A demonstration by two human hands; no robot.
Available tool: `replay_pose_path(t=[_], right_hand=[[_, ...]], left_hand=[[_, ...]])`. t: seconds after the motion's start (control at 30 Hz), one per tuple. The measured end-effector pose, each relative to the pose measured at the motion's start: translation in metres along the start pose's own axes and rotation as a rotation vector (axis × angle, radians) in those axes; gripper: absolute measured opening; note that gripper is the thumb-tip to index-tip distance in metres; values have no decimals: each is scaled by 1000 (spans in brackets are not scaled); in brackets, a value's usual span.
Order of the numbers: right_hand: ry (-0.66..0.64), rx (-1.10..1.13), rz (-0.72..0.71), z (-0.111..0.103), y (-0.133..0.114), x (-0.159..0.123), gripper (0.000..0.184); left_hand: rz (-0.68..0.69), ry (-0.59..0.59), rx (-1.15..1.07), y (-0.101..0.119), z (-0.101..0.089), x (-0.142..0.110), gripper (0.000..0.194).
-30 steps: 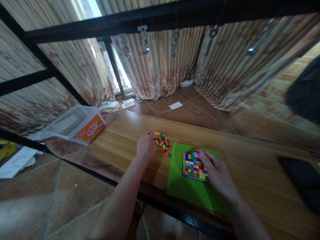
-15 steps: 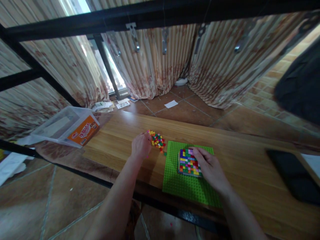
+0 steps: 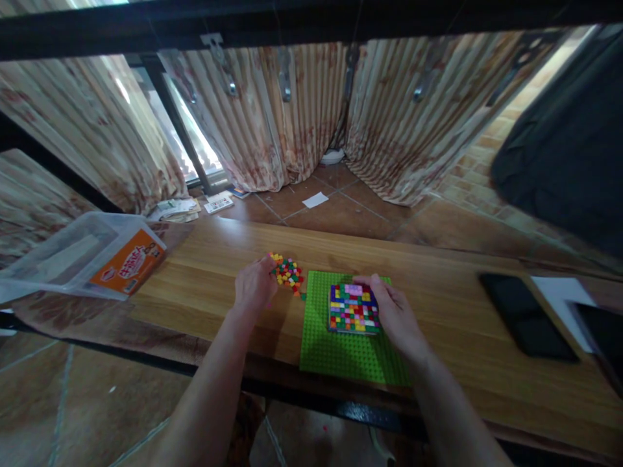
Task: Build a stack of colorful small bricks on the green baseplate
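My left hand (image 3: 255,283) is at the left edge of a loose pile of small coloured toy bricks (image 3: 289,273), its fingers pinched together. What they hold, if anything, is hidden. On a green studded baseplate (image 3: 321,353) rests a square block of multicoloured toy bricks (image 3: 354,310), with a pink brick (image 3: 353,290) near its far edge. My right hand (image 3: 395,313) is closed around the block's right side, fingers behind its far right corner and thumb near the top. A single green brick (image 3: 304,296) lies at the baseplate's left edge.
A clear plastic box (image 3: 104,253) with an orange label stands at the left end of the wooden table (image 3: 452,311). On the right lie a black phone (image 3: 525,314) and white paper (image 3: 559,298). A dark metal bar (image 3: 292,26) crosses overhead, before striped curtains (image 3: 311,110).
The view has turned to the right, bringing more paper and a dark object into sight. The right thumb has shifted, uncovering more of the block's top. The left hand stays beside the brick pile.
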State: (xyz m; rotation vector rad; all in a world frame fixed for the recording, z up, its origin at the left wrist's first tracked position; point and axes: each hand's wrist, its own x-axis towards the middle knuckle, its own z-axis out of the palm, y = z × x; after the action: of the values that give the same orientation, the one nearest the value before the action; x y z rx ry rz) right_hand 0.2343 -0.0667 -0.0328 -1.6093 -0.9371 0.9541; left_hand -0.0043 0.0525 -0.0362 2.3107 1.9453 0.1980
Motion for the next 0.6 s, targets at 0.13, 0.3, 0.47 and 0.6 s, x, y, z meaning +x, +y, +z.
replay_pose_path(t=[0.13,0.3,0.47,0.6], right_hand=[[52,0,18,-4,-2,1,77],[36,14,9,-4,2,3,73],[68,-29,-37,-5,7,4,65],[166,-57,-178,-4,7,3,51]], left_hand=[[23,-21,20,1,0,1,26],[0,-41,-18,1,-3,1,25],[63,21,-258,-5,-7,2,19],[232,40,-697,-1,-10,-1,13]])
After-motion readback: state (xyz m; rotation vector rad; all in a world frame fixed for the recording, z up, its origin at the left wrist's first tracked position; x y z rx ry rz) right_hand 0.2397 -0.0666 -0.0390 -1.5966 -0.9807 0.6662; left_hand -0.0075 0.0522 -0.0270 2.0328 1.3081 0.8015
